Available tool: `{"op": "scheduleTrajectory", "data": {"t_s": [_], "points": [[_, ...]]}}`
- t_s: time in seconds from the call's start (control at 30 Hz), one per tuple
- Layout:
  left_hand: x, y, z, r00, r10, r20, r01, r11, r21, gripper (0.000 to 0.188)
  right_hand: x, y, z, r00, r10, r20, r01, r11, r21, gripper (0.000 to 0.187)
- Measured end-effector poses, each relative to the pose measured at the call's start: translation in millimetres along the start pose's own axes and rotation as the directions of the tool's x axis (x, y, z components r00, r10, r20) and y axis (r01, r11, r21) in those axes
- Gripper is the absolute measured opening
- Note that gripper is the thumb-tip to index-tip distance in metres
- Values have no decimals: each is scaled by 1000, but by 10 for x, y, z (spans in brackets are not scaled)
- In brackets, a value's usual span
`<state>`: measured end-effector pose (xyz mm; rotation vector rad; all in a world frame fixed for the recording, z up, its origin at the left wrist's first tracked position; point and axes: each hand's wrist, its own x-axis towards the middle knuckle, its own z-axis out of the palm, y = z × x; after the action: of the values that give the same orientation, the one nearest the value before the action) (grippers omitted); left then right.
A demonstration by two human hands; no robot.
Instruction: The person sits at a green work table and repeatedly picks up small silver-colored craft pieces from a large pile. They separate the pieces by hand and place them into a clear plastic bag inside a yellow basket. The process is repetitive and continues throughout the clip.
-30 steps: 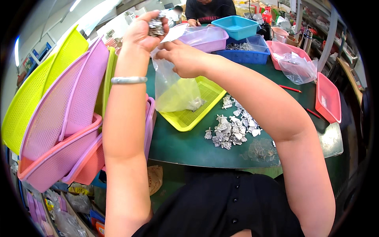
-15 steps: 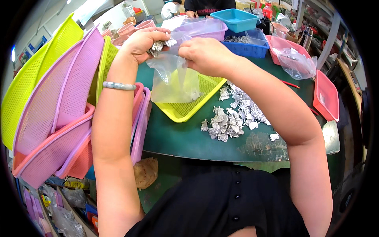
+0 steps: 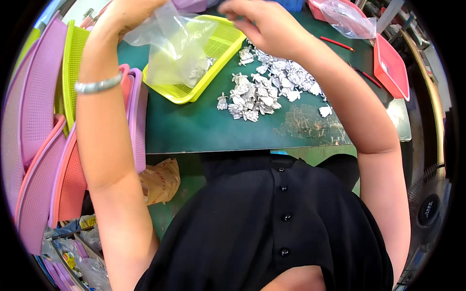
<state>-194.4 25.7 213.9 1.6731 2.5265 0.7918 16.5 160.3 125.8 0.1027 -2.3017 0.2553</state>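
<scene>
- Baskets [image 3: 41, 87], purple, coral and lime mesh, lean in a stack beside the table's left end.
- The person's left hand [image 3: 131, 17], below which a pale bracelet [image 3: 98, 86] circles the wrist, is at the upper edge, by the plastic bag's top; its fingertips are cut off, so how far they are open and whether they grip cannot be told.
- A brown paper bag [image 3: 163, 180] sits lower, below the table's edge.
- The clear plastic bag [image 3: 170, 58] hangs over the lime mesh tray [image 3: 224, 38], some silvery pieces [image 3: 199, 72] in its lower corner.
- A pile of silvery metal pieces [image 3: 252, 97] lies on the green table [image 3: 194, 133], right of the tray.
- The right hand [image 3: 267, 24] hovers above, fingers loosely bent, thumb apart, nothing visible in its hold.
- Farther right lie a red pencil [image 3: 337, 43] and a pink container [image 3: 391, 68].
- A fan [image 3: 429, 209] stands lower right.
</scene>
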Motion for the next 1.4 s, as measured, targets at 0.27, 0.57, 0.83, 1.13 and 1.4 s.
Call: {"op": "scheduleTrajectory", "data": {"t_s": [0.27,0.57,0.83,1.13,1.4], "points": [[-913,414,479,798,281,-533,-427,888,-171,31,-1063,-27,32,796,333,505,-412,910,49,33],[-1034,214,594,774,532,-345,-439,842,314,13,-1027,-118,279,873,217,436,-282,955,90,45],[-1230,516,730,501,154,-852,-519,841,-153,11,-1000,-168,544,895,246,373,-323,932,161,44],[-1630,162,1941,874,-321,365,442,214,-871,24,-1082,-298,532,895,392,214,-437,869,235,39],[-1501,277,1961,959,-128,252,266,109,-958,27,-958,-424,340,515,718,468,-683,13,731,31]]}}
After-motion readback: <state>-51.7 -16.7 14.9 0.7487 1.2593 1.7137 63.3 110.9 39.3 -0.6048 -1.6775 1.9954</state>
